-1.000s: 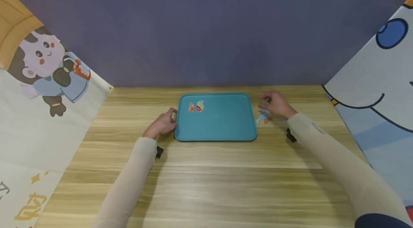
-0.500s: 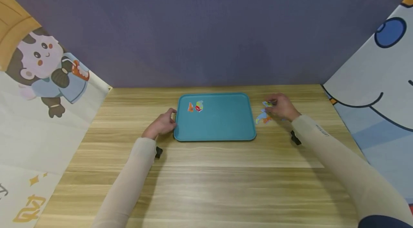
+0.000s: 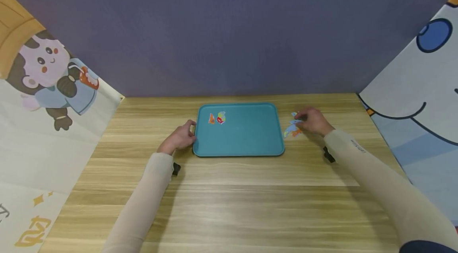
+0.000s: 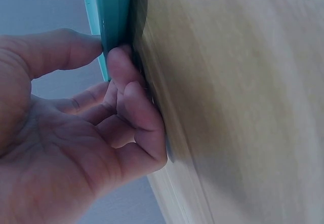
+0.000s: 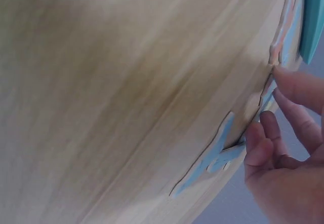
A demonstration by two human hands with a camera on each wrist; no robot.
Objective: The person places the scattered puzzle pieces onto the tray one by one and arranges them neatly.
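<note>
A teal tray [image 3: 243,137] lies on the wooden table. At its left edge my left hand [image 3: 181,137] pinches the rim; the left wrist view shows the thumb [image 4: 76,51] on the rim and curled fingers [image 4: 136,107] beneath it. On the tray's upper left lie an orange flat piece [image 3: 212,118] and a red-and-green one [image 3: 221,117]. Beyond the right edge, my right hand [image 3: 313,121] is at several flat, irregular puzzle pieces [image 3: 292,129]. In the right wrist view its thumb and forefinger close on one puzzle piece [image 5: 267,89], partly hidden.
More light-blue pieces [image 5: 205,158] lie flat beside the right hand. A dark purple-grey panel [image 3: 229,34] stands behind the table [image 3: 229,205]. Cartoon-printed walls [image 3: 35,137] flank both sides.
My right hand has shifted a little right and down among the pieces, uncovering more of the blue ones. The left hand keeps its place on the tray's rim.
</note>
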